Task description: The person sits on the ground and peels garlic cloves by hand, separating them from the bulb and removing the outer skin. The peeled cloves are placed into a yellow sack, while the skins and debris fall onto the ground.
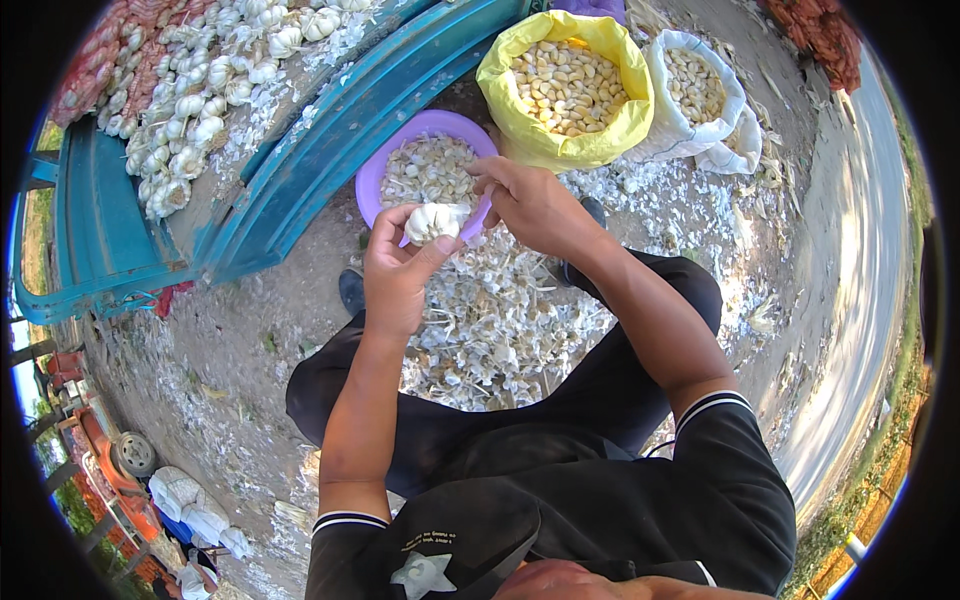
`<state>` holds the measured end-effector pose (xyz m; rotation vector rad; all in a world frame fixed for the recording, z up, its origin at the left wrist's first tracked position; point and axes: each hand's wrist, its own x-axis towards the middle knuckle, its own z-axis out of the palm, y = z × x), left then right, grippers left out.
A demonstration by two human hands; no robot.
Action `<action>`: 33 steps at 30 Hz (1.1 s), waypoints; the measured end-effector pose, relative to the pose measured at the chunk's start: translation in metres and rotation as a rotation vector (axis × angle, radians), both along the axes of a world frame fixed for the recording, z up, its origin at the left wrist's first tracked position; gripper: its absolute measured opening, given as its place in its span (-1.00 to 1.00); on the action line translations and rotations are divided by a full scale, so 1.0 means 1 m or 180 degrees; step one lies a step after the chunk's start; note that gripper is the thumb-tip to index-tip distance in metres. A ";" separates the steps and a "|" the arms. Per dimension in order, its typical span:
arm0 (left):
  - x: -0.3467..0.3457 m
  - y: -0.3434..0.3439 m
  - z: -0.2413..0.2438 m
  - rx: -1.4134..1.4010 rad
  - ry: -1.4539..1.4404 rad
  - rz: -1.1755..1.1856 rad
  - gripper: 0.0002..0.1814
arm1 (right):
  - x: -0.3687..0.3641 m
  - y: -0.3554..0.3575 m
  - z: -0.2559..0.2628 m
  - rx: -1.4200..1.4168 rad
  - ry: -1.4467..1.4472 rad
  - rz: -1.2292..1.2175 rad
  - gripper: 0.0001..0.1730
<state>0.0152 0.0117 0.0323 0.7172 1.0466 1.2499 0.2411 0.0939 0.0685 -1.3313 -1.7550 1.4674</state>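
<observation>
My left hand [405, 262] holds a white garlic bulb [435, 223] between thumb and fingers, above the near rim of a purple plastic basin [367, 184]. Loose garlic cloves [427, 169] lie in the basin. Over the basin's right rim is my right hand [529, 202], its fingers bent; whether anything small is between them cannot be told. Behind it stands a yellow woven sack [637, 124], rolled open and full of peeled-looking cloves [570, 86]. Papery skins and stalks [495, 322] are heaped on the ground between my legs.
Whole garlic bulbs [191, 105] and red mesh bags [90, 75] lie on a blue metal truck bed [337, 127] at the upper left. White sacks [660, 135] stand right of the yellow one. An orange vehicle [112, 480] is at the lower left, a paved road [862, 247] at the right.
</observation>
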 end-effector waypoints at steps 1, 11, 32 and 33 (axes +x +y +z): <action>-0.003 -0.001 -0.001 0.0044 0.0166 -0.0026 -0.40 | 0.002 0.001 0.001 0.0067 -0.0038 0.0087 -0.73; -0.005 -0.008 -0.006 0.0429 0.0195 -0.0004 -0.29 | -0.017 -0.011 -0.001 -0.0068 0.0432 0.0287 -0.65; -0.008 -0.004 -0.007 0.0616 0.0239 -0.0204 -0.41 | -0.005 -0.002 -0.005 -0.1662 0.1474 -0.0143 -0.76; -0.006 -0.002 -0.006 0.0629 0.0299 -0.0212 -0.42 | -0.004 -0.003 -0.005 -0.1626 0.1470 -0.0178 -0.76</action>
